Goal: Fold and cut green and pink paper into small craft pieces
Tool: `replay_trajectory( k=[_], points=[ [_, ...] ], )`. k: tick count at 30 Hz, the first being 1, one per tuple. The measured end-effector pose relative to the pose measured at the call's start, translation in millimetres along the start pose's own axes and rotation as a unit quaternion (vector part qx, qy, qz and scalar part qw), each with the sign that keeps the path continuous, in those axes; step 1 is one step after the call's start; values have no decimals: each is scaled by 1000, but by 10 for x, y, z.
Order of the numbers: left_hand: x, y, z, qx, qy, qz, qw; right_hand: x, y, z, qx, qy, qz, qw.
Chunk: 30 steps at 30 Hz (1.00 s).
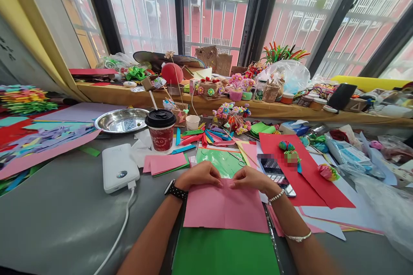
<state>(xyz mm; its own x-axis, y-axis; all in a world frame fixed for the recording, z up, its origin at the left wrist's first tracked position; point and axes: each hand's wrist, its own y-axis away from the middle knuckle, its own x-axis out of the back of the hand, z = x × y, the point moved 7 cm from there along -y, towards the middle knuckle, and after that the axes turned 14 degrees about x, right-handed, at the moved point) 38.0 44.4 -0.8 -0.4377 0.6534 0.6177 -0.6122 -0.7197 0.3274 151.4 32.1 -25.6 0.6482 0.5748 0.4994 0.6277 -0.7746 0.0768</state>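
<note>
A sheet of pink paper with a crease down its middle is held by its far edge between both hands. My left hand pinches that edge just left of the crease, thumb and fingers together. Close beside it, my right hand pinches the same edge right of the crease. Under the pink paper lies green paper in a clear sleeve. Small scissors rest on the sleeve beyond my hands. A phone lies right of my right hand, partly on white paper.
Left of my arm are a white power bank with a cable and a lidded paper cup. Folded pink slips sit near the cup. A metal plate stands behind. Red paper with paper flowers spreads to the right.
</note>
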Motion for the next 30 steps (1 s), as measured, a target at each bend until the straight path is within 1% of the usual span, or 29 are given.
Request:
replay_trajectory(
  k=[5,10,15,21,30],
  points=[
    [-6,-20,2,11,-30,-9,999,7,-18,-24,16,-9,4,1000],
    [-2,-43,42,-6,-66,37,997,9,-17,-69,24,13,-2,1000],
    [-23,-49,42,-36,-22,45,998,25,-23,-42,25,5,5,1000],
    [-23,-62,-13,-32,20,55,998,38,-18,-18,28,-12,4,1000],
    [-49,-86,-24,-38,49,48,997,28,-18,5,25,-32,2,999]
  ],
)
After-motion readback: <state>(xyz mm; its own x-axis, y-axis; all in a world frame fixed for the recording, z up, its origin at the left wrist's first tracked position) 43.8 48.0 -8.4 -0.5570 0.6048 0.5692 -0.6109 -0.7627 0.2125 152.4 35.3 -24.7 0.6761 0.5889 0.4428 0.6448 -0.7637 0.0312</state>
